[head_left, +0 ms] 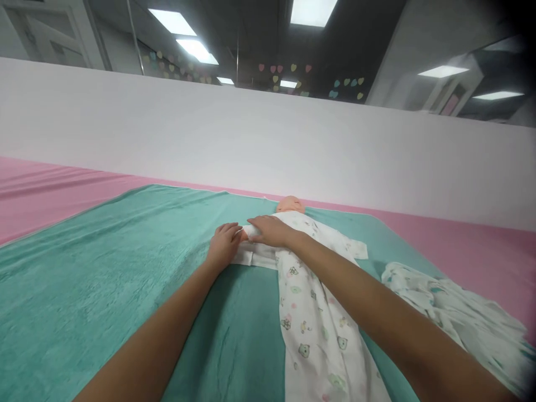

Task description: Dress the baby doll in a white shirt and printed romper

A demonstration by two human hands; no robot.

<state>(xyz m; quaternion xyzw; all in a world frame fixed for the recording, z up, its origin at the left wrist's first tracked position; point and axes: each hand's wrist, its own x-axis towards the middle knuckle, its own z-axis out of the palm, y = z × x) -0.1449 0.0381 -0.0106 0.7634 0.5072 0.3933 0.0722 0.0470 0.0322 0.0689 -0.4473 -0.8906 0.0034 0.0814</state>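
Note:
A baby doll (290, 203) lies on its back with its head at the far end. A white baby gown (312, 312) printed with small animals covers its body and stretches toward me. My left hand (226, 243) is closed around the doll's hand (243, 235), which pokes out at the end of the sleeve on the left. On that same sleeve (251, 230), my right hand (271, 230) grips the cloth just beside the doll's wrist. Beneath both hands lies more white cloth (259, 255). The gown's other sleeve (355, 248) extends to the right, apart from my hands.
A green blanket (125, 268) lies under the doll, over a pink sheet (469, 251). A crumpled white cloth (452, 312) with green patches rests at the right. A white low wall (234, 139) with dark glass above it stands behind.

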